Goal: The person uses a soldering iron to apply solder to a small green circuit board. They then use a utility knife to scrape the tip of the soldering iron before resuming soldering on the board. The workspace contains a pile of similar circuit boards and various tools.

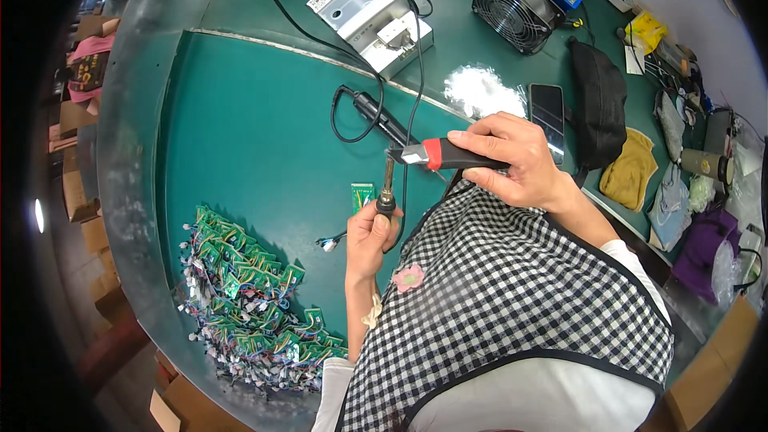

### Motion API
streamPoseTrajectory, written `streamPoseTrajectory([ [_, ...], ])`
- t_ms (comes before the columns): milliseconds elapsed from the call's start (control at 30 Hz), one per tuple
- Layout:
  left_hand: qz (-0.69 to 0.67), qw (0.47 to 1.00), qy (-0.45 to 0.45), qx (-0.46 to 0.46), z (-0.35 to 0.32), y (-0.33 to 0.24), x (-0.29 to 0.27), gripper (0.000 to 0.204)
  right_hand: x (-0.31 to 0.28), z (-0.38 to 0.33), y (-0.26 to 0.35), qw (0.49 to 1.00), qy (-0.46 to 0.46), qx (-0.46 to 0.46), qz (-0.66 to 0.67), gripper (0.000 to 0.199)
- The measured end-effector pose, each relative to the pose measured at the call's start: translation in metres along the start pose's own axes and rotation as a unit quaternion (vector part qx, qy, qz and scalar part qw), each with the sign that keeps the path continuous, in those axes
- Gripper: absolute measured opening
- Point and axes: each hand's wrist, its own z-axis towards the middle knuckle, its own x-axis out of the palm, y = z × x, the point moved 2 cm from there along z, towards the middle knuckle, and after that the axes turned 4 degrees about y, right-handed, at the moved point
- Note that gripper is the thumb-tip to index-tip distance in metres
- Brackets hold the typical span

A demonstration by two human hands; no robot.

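Note:
My left hand (370, 242) is closed round the handle of a soldering iron (387, 190), which points upward with its metal tip away from me. In my right hand (520, 156) is a utility knife (456, 155) with a black and red handle, held level. Its blade end meets the iron's tip, or lies right beside it; I cannot tell which. Just left of the iron, a green circuit board (362, 194) lies on the green mat, partly behind my left hand. A black rod-shaped tool (382, 118) with a looped cable rests beyond the knife.
Many wired circuit boards (248, 296) are heaped at the left. A white and grey dispenser-like machine (372, 16) stands at the back, near a black fan (516, 12). A phone (547, 116), a black pouch (598, 104) and a yellow cloth (629, 170) lie right. Cables cross the mat.

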Motion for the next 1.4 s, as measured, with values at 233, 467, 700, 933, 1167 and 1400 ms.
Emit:
streamPoseTrajectory([
  [233,0.007,1.000,0.007,-0.002,0.000,0.001,-0.001,0.050,-0.001,-0.001,0.000,1.000,-0.006,0.001,0.003,0.041],
  [467,0.010,1.000,0.021,0.000,-0.001,0.002,-0.002,0.051,0.000,-0.001,-0.002,1.000,0.002,0.004,0.008,0.040],
  [700,0.005,0.999,0.023,-0.032,-0.005,0.004,-0.007,0.052,0.005,-0.004,-0.012,1.000,0.011,0.006,0.012,0.040],
  [933,-0.012,0.998,0.055,-0.024,-0.008,-0.002,-0.003,0.051,0.002,-0.014,-0.033,0.996,-0.019,0.085,-0.030,0.039],
  [1167,-0.037,0.997,0.057,-0.036,-0.005,0.001,-0.007,0.050,-0.005,0.001,-0.001,0.999,0.016,-0.032,0.007,0.042],
  [1400,-0.020,0.997,0.061,-0.034,-0.005,0.003,-0.006,0.050,-0.007,0.002,-0.002,0.999,0.021,-0.027,-0.003,0.042],
])
